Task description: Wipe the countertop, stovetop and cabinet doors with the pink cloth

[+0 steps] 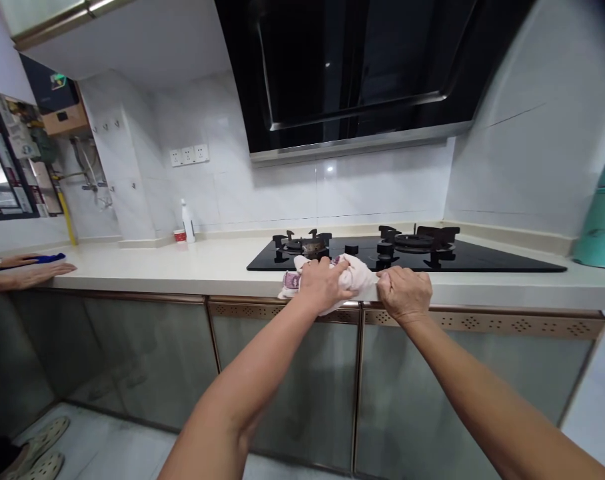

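A pale pink cloth [361,275] with a purple patterned part lies bunched at the counter's front edge, partly hanging over it. My left hand [324,285] presses on the cloth from above, fingers curled into it. Closed in a fist, my right hand [406,293] grips what looks like the drawn-out right corner of the same cloth. Just behind both hands is the black glass gas stove [487,257] with two burners and dark knobs.
A black range hood [352,73] hangs above the stove. Along the light countertop [127,267] stand a white bottle [187,221], a red cup [179,236] and a teal container [602,223]. At far left, another person's hands [32,270] rest near a blue cloth [47,259].
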Tool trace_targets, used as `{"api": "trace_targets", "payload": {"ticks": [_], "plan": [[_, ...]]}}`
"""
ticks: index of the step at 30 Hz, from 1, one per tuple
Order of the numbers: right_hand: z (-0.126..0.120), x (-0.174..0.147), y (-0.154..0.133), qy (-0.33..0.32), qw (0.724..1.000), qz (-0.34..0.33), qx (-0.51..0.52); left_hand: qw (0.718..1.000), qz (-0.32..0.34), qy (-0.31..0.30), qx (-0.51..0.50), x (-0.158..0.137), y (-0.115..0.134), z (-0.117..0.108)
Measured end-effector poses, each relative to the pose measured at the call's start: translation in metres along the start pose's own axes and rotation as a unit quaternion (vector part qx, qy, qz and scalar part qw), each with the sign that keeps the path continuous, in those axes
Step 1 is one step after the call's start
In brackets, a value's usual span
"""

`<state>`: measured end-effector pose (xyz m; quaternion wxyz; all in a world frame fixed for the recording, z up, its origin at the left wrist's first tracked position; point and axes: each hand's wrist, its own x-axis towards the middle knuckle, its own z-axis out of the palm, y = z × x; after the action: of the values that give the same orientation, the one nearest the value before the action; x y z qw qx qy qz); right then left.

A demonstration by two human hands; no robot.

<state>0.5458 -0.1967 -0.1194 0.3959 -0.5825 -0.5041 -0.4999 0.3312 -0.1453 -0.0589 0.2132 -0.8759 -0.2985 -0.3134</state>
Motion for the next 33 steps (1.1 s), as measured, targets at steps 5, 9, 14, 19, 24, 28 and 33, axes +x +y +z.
{"api": "trace_targets", "payload": {"ticks": [5,9,14,19,24,28,33], "plan": [[-0.007,-0.002,-0.001,-0.013,1.000,-0.011,0.014,0.998,0.030,0.034,-0.038,-0.010,-0.021,0.005],[-0.009,-0.004,-0.002,-0.016,0.999,-0.009,0.029,0.998,0.003,0.041,-0.037,-0.038,-0.076,-0.007],[-0.003,-0.007,-0.003,0.014,0.999,-0.011,0.030,0.993,-0.110,0.016,0.025,-0.085,-0.165,-0.038],[-0.003,-0.005,-0.006,0.026,0.999,-0.005,0.042,0.973,-0.210,0.004,0.095,-0.116,-0.222,-0.062],[-0.013,0.004,-0.017,-0.033,0.994,0.059,0.086,0.958,-0.217,0.000,0.187,-0.114,-0.227,-0.061],[-0.013,0.013,-0.019,-0.080,0.987,0.102,0.089,0.958,-0.181,-0.003,0.221,-0.097,-0.207,-0.050],[-0.012,0.019,-0.018,-0.113,0.984,0.126,0.061,0.972,-0.093,0.022,0.216,-0.051,-0.125,-0.027]]}}
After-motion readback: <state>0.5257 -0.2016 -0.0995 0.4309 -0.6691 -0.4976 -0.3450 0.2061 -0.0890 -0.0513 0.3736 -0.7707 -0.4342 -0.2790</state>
